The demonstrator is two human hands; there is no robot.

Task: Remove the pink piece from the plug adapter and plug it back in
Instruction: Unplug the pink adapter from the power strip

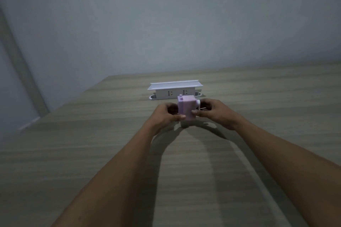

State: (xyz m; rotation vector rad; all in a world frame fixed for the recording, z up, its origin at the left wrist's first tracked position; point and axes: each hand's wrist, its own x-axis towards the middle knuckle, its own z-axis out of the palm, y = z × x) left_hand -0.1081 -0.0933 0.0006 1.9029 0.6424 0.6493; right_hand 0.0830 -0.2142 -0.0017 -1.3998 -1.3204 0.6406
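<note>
A pink cube-shaped plug adapter (186, 107) is held just above the wooden table, between both hands. My left hand (164, 116) grips its left side, thumb on the lower front edge. My right hand (214, 111) grips its right side, where a small pink-and-white piece (198, 103) sticks out beside the fingers. How that piece joins the cube is partly hidden by my right fingers.
A white power strip (174, 90) with sockets facing me stands on the table (92, 153) just behind the adapter, under a white shelf-like top. A grey wall rises behind the table's far edge. The table's left corner falls away to the floor.
</note>
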